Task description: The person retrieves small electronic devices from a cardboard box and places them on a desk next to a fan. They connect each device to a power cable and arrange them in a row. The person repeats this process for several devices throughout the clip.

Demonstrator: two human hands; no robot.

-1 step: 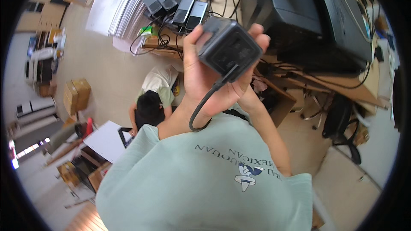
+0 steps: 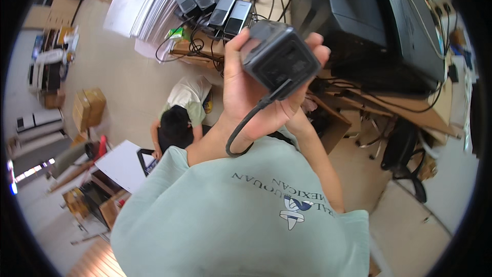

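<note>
A black boxy device (image 2: 282, 59) with a dark cable (image 2: 241, 128) is held up in front of my chest. Its near face is a recessed panel, too blurred to make out; the cable leaves its lower edge and loops down past my wrist. My left hand (image 2: 251, 115) cradles it from below, with the thumb up along its left side. My right hand (image 2: 302, 95) closes on the right side; most of it is hidden behind the box and my left hand. Fingertips curl up beside the device's upper right edge.
Several small grey-and-black devices (image 2: 223, 10) with tangled cables lie on the desk ahead, beside a paper stack (image 2: 138, 5). A large black machine (image 2: 379, 31) fills the right. A person (image 2: 177, 120) crouches at left near a white board (image 2: 123, 164). Cardboard box (image 2: 89, 107); black chair (image 2: 400, 143).
The device and both hands have shifted slightly to the right in view. My grip looks the same. The crouching person and the white board sit a little further left.
</note>
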